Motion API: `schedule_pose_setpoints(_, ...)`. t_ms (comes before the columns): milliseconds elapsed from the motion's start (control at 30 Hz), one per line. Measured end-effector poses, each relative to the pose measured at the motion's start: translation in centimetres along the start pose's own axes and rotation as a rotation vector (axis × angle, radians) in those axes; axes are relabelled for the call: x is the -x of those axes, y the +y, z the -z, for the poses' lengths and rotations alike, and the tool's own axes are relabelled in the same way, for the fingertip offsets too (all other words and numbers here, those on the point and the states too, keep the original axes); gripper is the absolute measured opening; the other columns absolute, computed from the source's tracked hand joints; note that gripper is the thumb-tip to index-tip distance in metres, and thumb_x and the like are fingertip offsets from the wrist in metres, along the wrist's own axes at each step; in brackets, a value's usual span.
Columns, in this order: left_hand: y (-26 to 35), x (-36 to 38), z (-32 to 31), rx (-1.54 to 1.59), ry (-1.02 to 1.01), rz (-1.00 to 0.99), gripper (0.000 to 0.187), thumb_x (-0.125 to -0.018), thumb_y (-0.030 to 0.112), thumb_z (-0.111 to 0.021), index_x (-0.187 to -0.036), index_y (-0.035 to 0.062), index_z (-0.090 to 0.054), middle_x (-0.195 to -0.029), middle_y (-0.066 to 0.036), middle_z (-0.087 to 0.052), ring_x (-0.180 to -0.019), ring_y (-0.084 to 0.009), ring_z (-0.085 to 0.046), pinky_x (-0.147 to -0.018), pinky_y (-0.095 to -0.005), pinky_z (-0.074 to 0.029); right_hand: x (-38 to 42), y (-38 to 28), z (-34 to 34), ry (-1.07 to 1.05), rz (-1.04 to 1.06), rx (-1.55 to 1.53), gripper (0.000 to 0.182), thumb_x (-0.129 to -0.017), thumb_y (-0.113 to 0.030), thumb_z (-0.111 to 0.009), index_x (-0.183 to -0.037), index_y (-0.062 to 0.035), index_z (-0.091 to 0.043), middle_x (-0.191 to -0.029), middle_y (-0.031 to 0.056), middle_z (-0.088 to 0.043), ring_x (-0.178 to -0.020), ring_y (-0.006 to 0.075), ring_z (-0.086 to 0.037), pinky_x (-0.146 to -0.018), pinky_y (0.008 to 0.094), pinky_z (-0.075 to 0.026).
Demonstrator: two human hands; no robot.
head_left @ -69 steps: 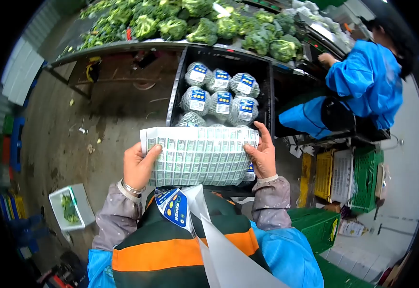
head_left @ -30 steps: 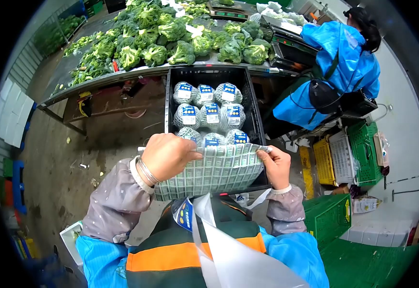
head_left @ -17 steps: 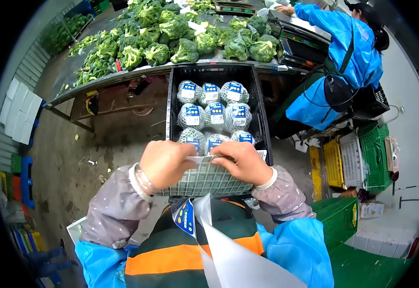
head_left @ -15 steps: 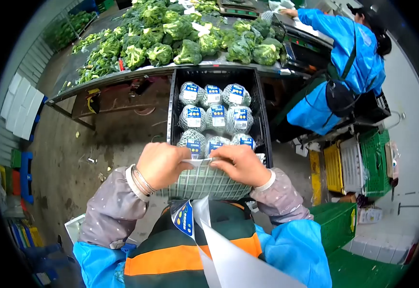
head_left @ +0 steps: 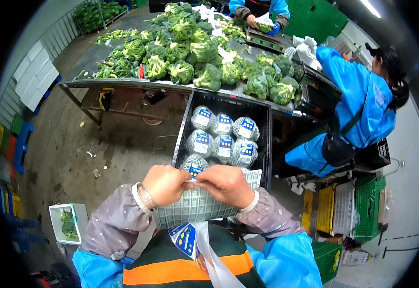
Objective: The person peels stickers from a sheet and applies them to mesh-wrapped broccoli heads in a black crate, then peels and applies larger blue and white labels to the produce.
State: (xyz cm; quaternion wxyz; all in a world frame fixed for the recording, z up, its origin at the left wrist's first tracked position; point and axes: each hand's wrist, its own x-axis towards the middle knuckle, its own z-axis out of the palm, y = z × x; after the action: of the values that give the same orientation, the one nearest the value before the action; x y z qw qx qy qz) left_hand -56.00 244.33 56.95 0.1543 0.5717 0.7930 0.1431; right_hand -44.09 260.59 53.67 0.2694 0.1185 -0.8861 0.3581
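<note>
My left hand (head_left: pixel 165 186) and my right hand (head_left: pixel 227 185) meet at the top edge of a pale green sheet with a white grid of small labels (head_left: pixel 195 209). The fingers of both are closed in a pinch on that edge, thumbs close together. Just beyond, a black crate (head_left: pixel 183 127) holds rows of round produce in white foam nets (head_left: pixel 224 146), each with a blue and white label. My hands and the sheet hide the crate's near end. A strip with a blue label (head_left: pixel 185 239) hangs against my apron.
Broccoli heads (head_left: pixel 185 48) are heaped on the metal table (head_left: pixel 128 82) ahead. At the right a co-worker in blue (head_left: pixel 358 110) stands by stacked crates (head_left: pixel 367 206); another person's hands (head_left: pixel 262 24) work across the table. A white box (head_left: pixel 80 213) with leaves sits on the floor at left.
My hands have come closer together along the sheet's edge, the right one moving left. The view has tilted up and turned, showing the far co-worker and the white floor box.
</note>
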Motion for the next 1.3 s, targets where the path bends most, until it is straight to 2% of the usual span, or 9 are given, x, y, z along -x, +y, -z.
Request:
schedule_pose_setpoints(100,0.0,-0.4,0.3,0.039,0.052,-0.004,0.014,-0.077,0.024,-0.065,-0.075,0.0105,-0.063,-0.062,-0.013,-0.059,-0.061,-0.0348,-0.058,-0.053,-0.0439,-0.044,-0.3,0.1,0.8,-0.063,-0.085,-0.005,0.017,-0.072,-0.01,-0.069,-0.086,-0.0059,-0.061,-0.071,0.0084,-0.059,-0.064,0.0269,-0.059,-0.055,0.0357,-0.047)
schedule_pose_setpoints(200,2.0,-0.7,4.0,0.157,0.305,-0.205,0.043,-0.063,0.003,-0.066,-0.104,0.0048,-0.053,-0.112,-0.016,-0.053,-0.11,-0.0367,-0.047,-0.091,-0.0425,-0.039,0.3,1.6,1.8,-0.081,-0.137,0.013,0.016,-0.073,-0.009,-0.068,-0.088,-0.0055,-0.062,-0.077,0.0097,-0.062,-0.069,0.0272,-0.061,-0.058,0.0347,-0.048)
schedule_pose_setpoints(300,5.3,1.7,8.2,1.104,-0.035,-0.566,0.052,-0.067,0.004,-0.057,-0.119,0.0015,-0.05,-0.131,-0.018,-0.042,-0.128,-0.0337,-0.034,-0.103,-0.0469,-0.028,1.5,3.3,2.7,-0.01,-0.27,0.013,0.018,-0.074,-0.008,-0.068,-0.091,-0.0035,-0.063,-0.079,0.0112,-0.063,-0.068,0.0261,-0.062,-0.059,0.0321,-0.048)
schedule_pose_setpoints(467,11.7,4.4,3.9,1.122,0.463,-0.765,0.019,-0.075,0.01,-0.065,-0.091,0.0009,-0.064,-0.082,-0.008,-0.064,-0.066,-0.0222,-0.062,-0.056,-0.0331,-0.048,4.2,1.6,2.1,0.036,-0.445,-0.002,0.016,-0.074,-0.006,-0.069,-0.088,-0.0012,-0.064,-0.076,0.0117,-0.063,-0.064,0.0238,-0.062,-0.056,0.029,-0.047)
schedule_pose_setpoints(600,6.2,6.1,8.5,1.011,-0.256,-0.993,0.033,-0.075,0.015,-0.067,-0.102,-0.0019,-0.06,-0.099,-0.015,-0.062,-0.085,-0.0293,-0.062,-0.072,-0.0375,-0.05,6.9,-1.7,1.9,0.162,-0.586,0.038,0.015,-0.074,-0.005,-0.07,-0.087,0.001,-0.065,-0.076,0.0118,-0.065,-0.065,0.0181,-0.063,-0.059,0.0265,-0.049)
schedule_pose_setpoints(700,4.1,9.2,6.4,1.04,-0.004,-0.786,0.014,-0.086,0.012,-0.057,-0.084,-0.0006,-0.063,-0.077,-0.01,-0.064,-0.066,-0.0268,-0.063,-0.055,-0.0305,-0.05,9.0,-4.3,1.7,0.252,-0.678,0.112,0.015,-0.073,-0.004,-0.07,-0.085,0.0034,-0.064,-0.076,0.0083,-0.065,-0.068,0.0114,-0.061,-0.062,0.0249,-0.049)
schedule_pose_setpoints(933,-11.3,19.7,-14.3,1.488,-0.518,0.609,0.021,-0.077,0.015,-0.07,-0.093,0.0017,-0.066,-0.082,-0.006,-0.067,-0.073,-0.0101,-0.062,-0.065,-0.0256,-0.051,16.2,-10.3,5.1,0.577,-1.006,0.165,0.021,-0.08,-0.006,-0.068,-0.098,0.004,-0.063,-0.082,0.0016,-0.063,-0.073,0.0063,-0.054,-0.066,0.019,-0.044)
schedule_pose_setpoints(1067,-21.8,41.8,-24.8,0.423,-0.982,0.963,0.035,-0.078,0.024,-0.07,-0.105,0.0032,-0.062,-0.094,-0.007,-0.066,-0.079,-0.0158,-0.062,-0.072,-0.0306,-0.05,19.3,-10.6,5.7,0.661,-1.053,0.227,0.023,-0.081,-0.006,-0.068,-0.101,0.0041,-0.062,-0.083,0.0017,-0.063,-0.073,0.0068,-0.055,-0.066,0.0188,-0.043)
schedule_pose_setpoints(1300,-24.6,62.7,-17.7,0.029,-1.129,1.336,0.036,-0.076,0.031,-0.071,-0.098,0.0027,-0.065,-0.084,-0.006,-0.066,-0.072,-0.0155,-0.061,-0.067,-0.0308,-0.05,21.8,-10.1,6.1,0.732,-0.944,0.142,0.021,-0.08,-0.006,-0.069,-0.098,0.0031,-0.064,-0.077,-0.0012,-0.059,-0.068,0.0038,-0.051,-0.059,0.0162,-0.039)
